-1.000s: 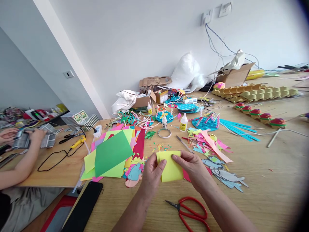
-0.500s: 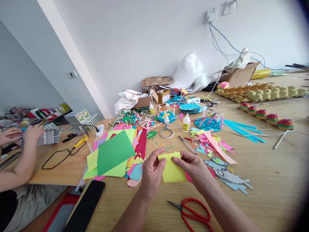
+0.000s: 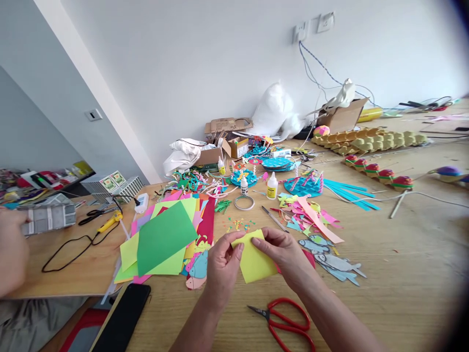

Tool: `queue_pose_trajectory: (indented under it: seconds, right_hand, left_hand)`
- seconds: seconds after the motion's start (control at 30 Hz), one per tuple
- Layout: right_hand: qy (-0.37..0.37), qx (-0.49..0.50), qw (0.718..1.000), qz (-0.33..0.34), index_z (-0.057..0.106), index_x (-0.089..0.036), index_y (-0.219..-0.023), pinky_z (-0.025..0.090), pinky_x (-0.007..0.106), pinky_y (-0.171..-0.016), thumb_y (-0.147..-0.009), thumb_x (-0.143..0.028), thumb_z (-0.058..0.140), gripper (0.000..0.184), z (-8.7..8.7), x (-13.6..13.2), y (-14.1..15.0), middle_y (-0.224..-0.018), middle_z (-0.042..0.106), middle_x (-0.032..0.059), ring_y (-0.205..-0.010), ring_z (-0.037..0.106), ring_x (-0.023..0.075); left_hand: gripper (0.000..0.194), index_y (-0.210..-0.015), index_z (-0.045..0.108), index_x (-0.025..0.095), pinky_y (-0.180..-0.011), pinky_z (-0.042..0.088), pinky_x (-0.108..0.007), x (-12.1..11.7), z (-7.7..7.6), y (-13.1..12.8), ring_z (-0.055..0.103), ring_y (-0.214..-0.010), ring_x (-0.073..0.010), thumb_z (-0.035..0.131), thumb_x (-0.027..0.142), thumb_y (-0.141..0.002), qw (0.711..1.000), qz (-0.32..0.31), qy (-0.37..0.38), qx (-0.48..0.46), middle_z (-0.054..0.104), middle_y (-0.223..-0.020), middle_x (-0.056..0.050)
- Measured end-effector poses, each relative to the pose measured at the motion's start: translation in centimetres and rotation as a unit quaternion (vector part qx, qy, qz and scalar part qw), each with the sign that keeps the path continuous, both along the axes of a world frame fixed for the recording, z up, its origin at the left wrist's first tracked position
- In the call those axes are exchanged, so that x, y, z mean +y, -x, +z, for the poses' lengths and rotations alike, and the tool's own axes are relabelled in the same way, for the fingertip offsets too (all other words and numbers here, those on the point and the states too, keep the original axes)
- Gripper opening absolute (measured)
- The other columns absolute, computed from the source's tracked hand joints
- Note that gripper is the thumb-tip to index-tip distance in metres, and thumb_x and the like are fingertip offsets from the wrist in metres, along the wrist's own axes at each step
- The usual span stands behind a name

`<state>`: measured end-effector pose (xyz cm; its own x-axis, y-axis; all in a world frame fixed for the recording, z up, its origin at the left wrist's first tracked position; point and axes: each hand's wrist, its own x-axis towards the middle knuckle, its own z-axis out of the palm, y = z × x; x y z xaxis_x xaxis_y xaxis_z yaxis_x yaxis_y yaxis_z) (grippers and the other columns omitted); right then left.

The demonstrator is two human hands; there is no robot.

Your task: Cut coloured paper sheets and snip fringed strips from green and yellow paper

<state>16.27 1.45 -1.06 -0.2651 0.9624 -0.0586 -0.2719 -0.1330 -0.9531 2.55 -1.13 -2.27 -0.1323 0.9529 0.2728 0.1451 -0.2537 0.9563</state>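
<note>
Both my hands hold a small yellow paper sheet just above the wooden table. My left hand pinches its left edge with thumb and fingers closed. My right hand pinches its top right part, fingers closed on the paper. Red-handled scissors lie on the table below my hands. A stack of coloured paper sheets with a green one on top lies to the left.
Paper fish cut-outs, paper scraps, glue bottles, a tape ring and egg cartons crowd the table. A black phone lies at the near left edge. Another person's hand is at the far left.
The yellow paper has turned slightly, its lower corner now pointing down. The view has shifted a little. The other person's hands have moved away from the grey box at left.
</note>
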Motion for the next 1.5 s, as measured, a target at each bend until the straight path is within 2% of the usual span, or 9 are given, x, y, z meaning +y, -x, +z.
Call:
queue_pose_trajectory:
  seconds: [0.23,0.4,0.5,0.8,1.0,1.13,1.27,1.37,1.5]
  right_hand:
    - [0.007,0.000,1.000,-0.001,0.056,-0.017,-0.059,0.040,0.021,-0.044,-0.053,-0.047,0.072,0.035,-0.1,0.1,0.0,-0.054,0.059,-0.0028,-0.049,0.055,0.0118]
    - [-0.014,0.005,0.998,0.068,0.062,-0.017,-0.078,0.045,0.023,-0.055,-0.058,-0.039,0.073,0.032,-1.0,0.1,-0.1,-0.070,0.065,-0.0009,-0.061,0.058,0.0130]
    - [-0.016,-0.013,0.997,0.074,0.062,-0.017,-0.083,0.047,0.027,-0.060,-0.059,-0.040,0.072,0.035,-1.5,0.1,-0.2,-0.076,0.067,0.0014,-0.066,0.060,0.0161]
    - [0.013,-0.004,0.999,0.033,0.062,-0.016,-0.068,0.043,0.024,-0.049,-0.059,-0.044,0.070,0.030,-2.2,0.8,-0.3,-0.060,0.064,0.0002,-0.054,0.058,0.0142]
    - [0.018,-0.006,1.000,0.022,0.061,-0.016,-0.065,0.040,0.022,-0.046,-0.058,-0.043,0.071,0.029,-2.6,1.0,0.0,-0.057,0.062,-0.0005,-0.051,0.055,0.0126]
    - [0.021,-0.004,1.000,0.020,0.060,-0.017,-0.062,0.039,0.022,-0.045,-0.058,-0.043,0.071,0.028,-2.4,0.9,0.0,-0.057,0.062,-0.0009,-0.050,0.054,0.0121]
    - [0.023,0.009,0.999,0.025,0.059,-0.017,-0.065,0.039,0.021,-0.047,-0.059,-0.041,0.070,0.028,-1.9,0.7,0.1,-0.057,0.060,-0.0020,-0.051,0.053,0.0110]
    - [0.004,-0.011,0.999,0.030,0.058,-0.016,-0.067,0.039,0.021,-0.047,-0.059,-0.041,0.069,0.029,-1.6,0.5,0.1,-0.058,0.058,-0.0020,-0.050,0.051,0.0106]
    - [-0.099,-0.134,0.986,0.005,0.058,-0.016,-0.064,0.035,0.021,-0.045,-0.066,-0.040,0.062,0.024,-1.4,0.5,0.0,-0.055,0.052,-0.0029,-0.051,0.046,0.0103]
  left_hand:
    - [0.018,-0.089,0.065,0.020,-0.067,0.045,-0.022,0.1,-0.1,-0.1,0.059,-0.076,-0.0171,0.059,0.023,-0.072,1.000,-0.007,0.009,-0.020,0.066,-0.087,-0.004]
    - [0.017,-0.088,0.064,0.019,-0.063,0.044,-0.021,0.6,0.2,0.2,0.059,-0.073,-0.0154,0.057,0.020,-0.072,0.999,0.021,-0.004,-0.030,0.065,-0.082,-0.003]
    - [0.019,-0.090,0.063,0.019,-0.064,0.045,-0.021,0.7,0.2,0.1,0.059,-0.074,-0.0154,0.058,0.021,-0.072,0.998,0.014,-0.001,-0.054,0.065,-0.084,-0.003]
    - [0.022,-0.094,0.065,0.021,-0.076,0.045,-0.025,0.7,-0.6,-0.2,0.059,-0.085,-0.0191,0.058,0.021,-0.073,0.997,-0.023,0.025,-0.075,0.066,-0.094,-0.005]
    - [0.023,-0.096,0.064,0.020,-0.074,0.045,-0.025,0.7,-0.6,0.0,0.059,-0.084,-0.0188,0.056,0.020,-0.074,0.997,-0.030,0.029,-0.069,0.066,-0.094,-0.005]
    - [0.023,-0.095,0.065,0.020,-0.076,0.045,-0.026,0.5,-0.5,-0.2,0.059,-0.085,-0.0195,0.058,0.021,-0.073,0.995,-0.030,0.036,-0.083,0.066,-0.094,-0.005]
    - [0.020,-0.092,0.065,0.019,-0.072,0.045,-0.024,0.3,-0.4,-0.2,0.059,-0.082,-0.0185,0.057,0.021,-0.073,0.998,-0.017,0.021,-0.052,0.065,-0.092,-0.006]
    - [0.022,-0.096,0.061,0.019,-0.070,0.045,-0.023,0.6,0.0,0.2,0.058,-0.081,-0.0167,0.056,0.023,-0.075,0.999,-0.030,0.016,-0.027,0.063,-0.093,-0.006]
    - [0.026,-0.098,0.056,0.018,-0.065,0.044,-0.022,1.5,0.7,1.2,0.057,-0.077,-0.0157,0.059,0.026,-0.073,0.991,-0.119,0.046,0.025,0.061,-0.086,-0.004]
